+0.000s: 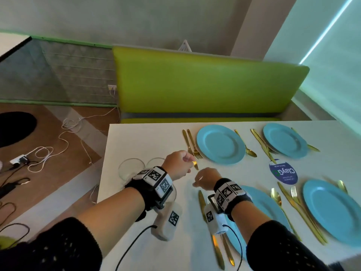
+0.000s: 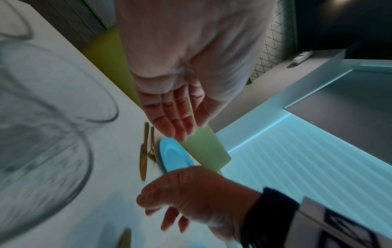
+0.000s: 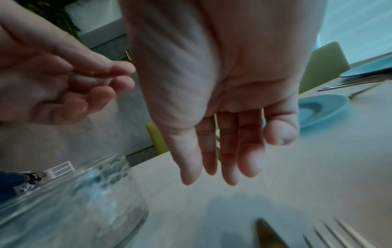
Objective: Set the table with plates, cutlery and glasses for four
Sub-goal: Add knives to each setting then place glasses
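Four blue plates lie on the white table (image 1: 148, 141): far left (image 1: 220, 144), far right (image 1: 285, 140), near left (image 1: 261, 212) partly under my right wrist, and near right (image 1: 332, 210). Gold cutlery flanks each plate. My left hand (image 1: 187, 163) hovers over the tip of the far-left gold knife (image 2: 143, 156), which lies beside a fork (image 2: 151, 151). Its fingers (image 2: 178, 120) are straight and hold nothing. My right hand (image 1: 201, 180) hangs close by, its fingers (image 3: 222, 159) relaxed and empty. Clear glasses (image 1: 131, 167) stand at the table's left, behind my left wrist.
A green bench (image 1: 205, 90) runs along the table's far side. A round blue sticker (image 1: 283, 172) lies between the plates. The table's left edge drops to a brown floor with white cables (image 1: 58, 133) and a power strip (image 1: 19, 159). A near knife (image 1: 201, 198) lies under my right wrist.
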